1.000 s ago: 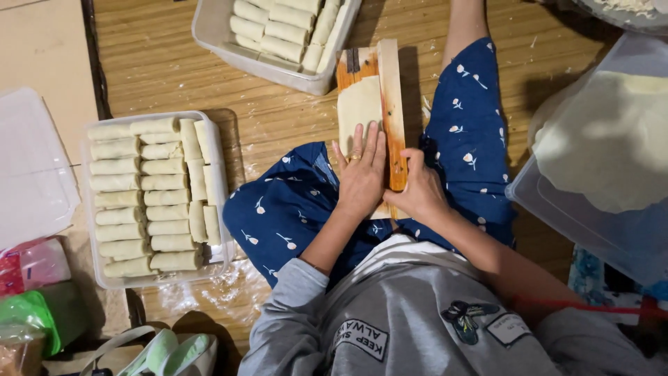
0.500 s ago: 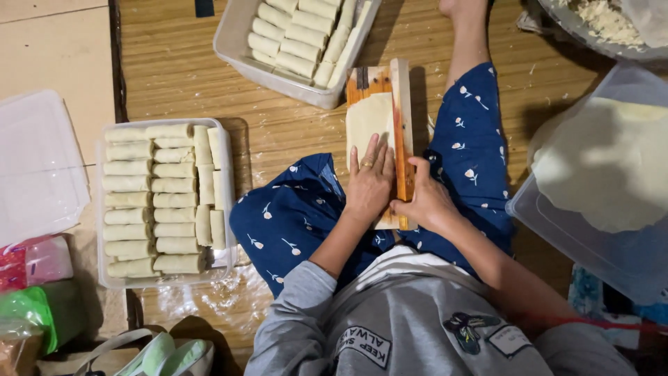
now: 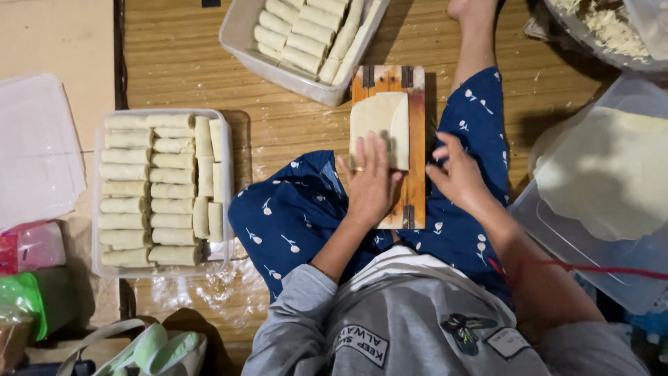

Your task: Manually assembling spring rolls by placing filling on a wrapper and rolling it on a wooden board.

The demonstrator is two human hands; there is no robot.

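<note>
A small wooden board (image 3: 415, 139) rests across my lap, on blue patterned trousers. A pale folded pastry wrapper (image 3: 380, 122) lies on it. My left hand (image 3: 369, 184) presses flat on the near end of the wrapper, fingers together and a ring on one finger. My right hand (image 3: 456, 174) hovers just right of the board with fingers spread, holding nothing.
A clear tray (image 3: 226, 188) of rolled pastries sits at left on the woven mat, a second tray (image 3: 243, 42) of rolls at the top. A clear tub (image 3: 550, 223) with a stack of round wrappers (image 3: 612, 174) stands at right. A bowl of filling (image 3: 612, 31) is top right; bags lie bottom left.
My right hand has come off the board's right edge and moved out to the right, fingers spread. The left hand stays pressed on the wrapper.
</note>
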